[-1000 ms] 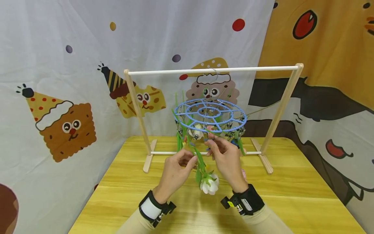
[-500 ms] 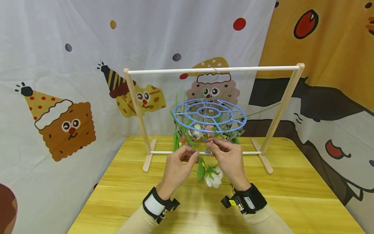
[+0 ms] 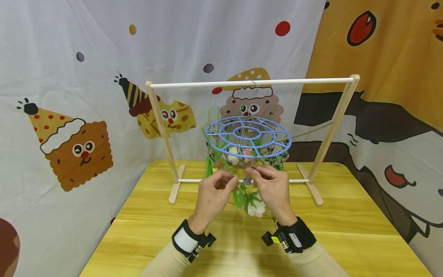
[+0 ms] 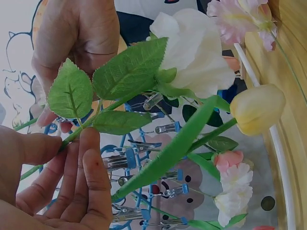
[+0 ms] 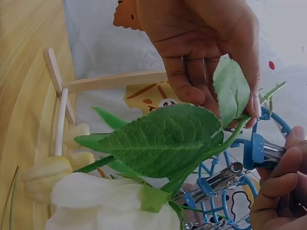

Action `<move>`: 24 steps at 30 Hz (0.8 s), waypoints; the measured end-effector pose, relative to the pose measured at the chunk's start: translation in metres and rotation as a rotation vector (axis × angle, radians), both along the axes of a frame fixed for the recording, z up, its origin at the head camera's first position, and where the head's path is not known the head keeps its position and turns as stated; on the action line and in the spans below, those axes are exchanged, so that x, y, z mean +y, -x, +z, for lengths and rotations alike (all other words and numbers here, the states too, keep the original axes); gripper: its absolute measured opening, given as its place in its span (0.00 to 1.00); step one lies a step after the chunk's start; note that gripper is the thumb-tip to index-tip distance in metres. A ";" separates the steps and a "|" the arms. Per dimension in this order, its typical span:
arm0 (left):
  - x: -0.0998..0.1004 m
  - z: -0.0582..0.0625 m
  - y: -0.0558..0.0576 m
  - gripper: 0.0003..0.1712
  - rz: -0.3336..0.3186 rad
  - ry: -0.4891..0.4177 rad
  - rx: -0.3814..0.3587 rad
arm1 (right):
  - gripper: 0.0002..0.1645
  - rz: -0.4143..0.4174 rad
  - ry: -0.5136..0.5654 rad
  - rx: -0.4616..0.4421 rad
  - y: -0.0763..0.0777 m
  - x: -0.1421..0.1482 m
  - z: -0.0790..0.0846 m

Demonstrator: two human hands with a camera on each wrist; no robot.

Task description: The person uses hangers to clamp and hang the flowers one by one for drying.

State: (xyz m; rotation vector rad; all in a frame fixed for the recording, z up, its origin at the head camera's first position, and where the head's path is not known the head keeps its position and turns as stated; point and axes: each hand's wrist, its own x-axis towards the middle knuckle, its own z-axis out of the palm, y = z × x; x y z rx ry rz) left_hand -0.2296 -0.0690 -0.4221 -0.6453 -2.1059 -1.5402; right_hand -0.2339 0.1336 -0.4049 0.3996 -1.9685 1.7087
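Note:
My left hand point(image 3: 212, 194) pinches the green stem of a white artificial rose point(image 4: 196, 52) between thumb and fingers. The bloom point(image 3: 257, 207) hangs low, pointing toward me, with serrated leaves point(image 5: 163, 139) along the stem. With thumb and fingertips, my right hand point(image 3: 273, 190) pinches a metal clip point(image 5: 268, 152) with blue tips, below the near rim of a round blue clip hanger point(image 3: 247, 157). In the right wrist view the blue tips are close beside the stem's cut end point(image 5: 276, 91). Both hands are near each other under the hanger.
A wooden stand point(image 3: 347, 96) with a white top rod point(image 3: 207, 84) carries the hanger over the wooden table point(image 3: 221, 246). Several more clips dangle around the ring, some with flowers, including a pale yellow tulip point(image 4: 259, 110). A pink flower point(image 4: 240, 14) shows near the table.
My left hand has moved slightly right, and the rose's bloom has swung up and to the right, nearer my right hand. My right hand has come slightly lower, still pinching the clip.

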 end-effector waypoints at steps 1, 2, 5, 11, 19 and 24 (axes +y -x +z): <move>0.001 0.001 0.000 0.07 -0.001 -0.005 0.000 | 0.09 -0.001 0.004 0.001 0.000 0.000 0.000; 0.001 0.001 0.000 0.07 -0.004 -0.011 0.000 | 0.09 -0.002 0.007 0.002 0.000 0.000 0.000; 0.003 0.002 0.001 0.06 0.000 -0.029 0.001 | 0.09 -0.006 0.014 0.002 0.000 0.001 -0.001; 0.009 0.005 0.002 0.03 0.019 -0.054 0.031 | 0.09 -0.016 0.014 0.001 0.002 0.001 -0.003; 0.014 0.006 0.001 0.04 0.036 -0.051 0.034 | 0.10 -0.009 0.017 -0.017 0.002 0.003 -0.004; 0.016 0.006 0.003 0.05 0.044 -0.048 0.027 | 0.12 0.007 0.005 -0.034 0.003 0.005 -0.004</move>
